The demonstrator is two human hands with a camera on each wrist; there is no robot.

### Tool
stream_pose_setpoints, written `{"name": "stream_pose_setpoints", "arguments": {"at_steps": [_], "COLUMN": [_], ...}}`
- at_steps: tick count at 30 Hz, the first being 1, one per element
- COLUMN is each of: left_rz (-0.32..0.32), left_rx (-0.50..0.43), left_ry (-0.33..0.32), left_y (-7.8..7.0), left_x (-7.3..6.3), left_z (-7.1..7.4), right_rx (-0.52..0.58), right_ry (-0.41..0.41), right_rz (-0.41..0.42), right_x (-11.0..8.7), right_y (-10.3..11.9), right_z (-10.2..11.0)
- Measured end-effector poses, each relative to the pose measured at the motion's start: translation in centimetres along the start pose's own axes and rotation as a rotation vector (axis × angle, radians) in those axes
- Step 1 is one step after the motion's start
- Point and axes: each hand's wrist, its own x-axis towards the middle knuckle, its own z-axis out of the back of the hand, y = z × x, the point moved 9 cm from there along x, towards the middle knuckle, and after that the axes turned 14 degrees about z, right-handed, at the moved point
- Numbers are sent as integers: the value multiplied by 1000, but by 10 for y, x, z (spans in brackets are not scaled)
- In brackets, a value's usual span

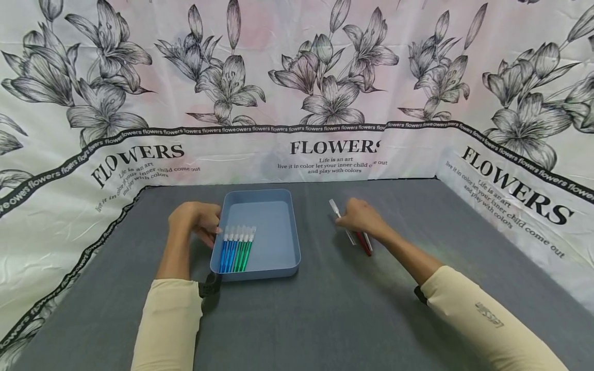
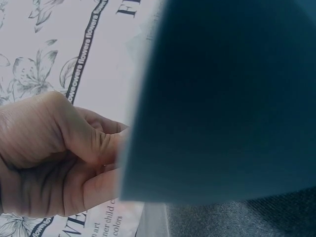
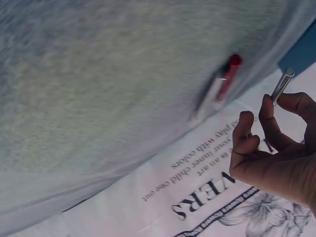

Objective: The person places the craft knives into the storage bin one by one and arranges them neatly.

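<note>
My left hand (image 1: pixel 195 221) grips the left rim of a shallow blue-grey tray (image 1: pixel 274 206); in the left wrist view the tray's wall (image 2: pixel 222 123) hides the fingertips. Inside the tray, several blue pens (image 1: pixel 227 256) and green pens (image 1: pixel 243 256) with clear caps lie side by side at the lower left. To the right of the tray, my right hand (image 1: pixel 364 216) pinches a clear, silvery pen (image 3: pixel 283 85) between thumb and forefinger. Under that hand a red pen (image 3: pixel 229 76) and a whitish pen (image 3: pixel 210 98) lie together on the table.
A dark grey cloth covers the table (image 1: pixel 297 324). Behind it and along both sides hangs a white curtain (image 1: pixel 260 154) printed with flowers and lettering.
</note>
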Motion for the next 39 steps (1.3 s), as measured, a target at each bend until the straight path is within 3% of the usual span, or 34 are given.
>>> {"name": "stream_pose_setpoints", "arguments": {"at_steps": [6,13,20,39], "left_rz": [8,23,10,7], "left_rx": [-19,-14,0,-8], "left_ry": [21,0,5,11], "left_y": [2,0,-1,0], "left_x": [0,1,-1,0], "left_z": [-3,0,0,-1], "right_rx": [29,34,64,167], "right_ry": [-11,-17,6,34], "right_rz": [43,78,74,175], "right_x": [-6,-7,-6,6], "right_y": [21,42,56,104], "right_z": [5,6,2,-14]}}
